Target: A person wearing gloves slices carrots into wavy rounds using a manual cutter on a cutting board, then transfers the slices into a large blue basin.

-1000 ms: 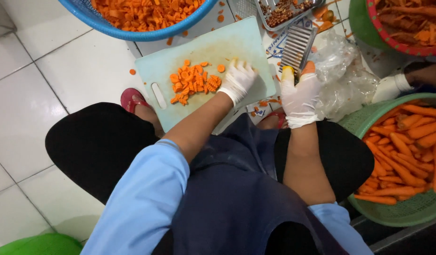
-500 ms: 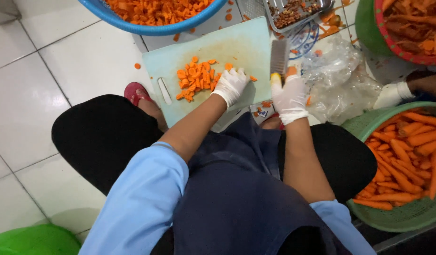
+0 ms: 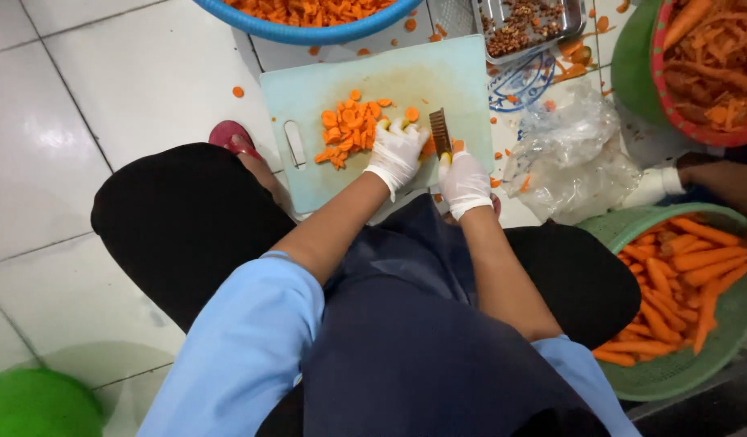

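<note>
Glossy white floor tiles [image 3: 106,89] with thin grey grout lines fill the left. Overhead light reflects softly (no walls visible).

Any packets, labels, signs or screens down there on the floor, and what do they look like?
Clear plastic bag: crumpled on the floor, right of the cutting board.
Printed sheet: flat under the bag's top edge, white with blue round print.
No signs or screens.

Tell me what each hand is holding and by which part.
The right hand grips a crinkle cutter by its lower handle end, blade upright on the cutting board. The left hand presses a carrot piece beside the blade.
</note>
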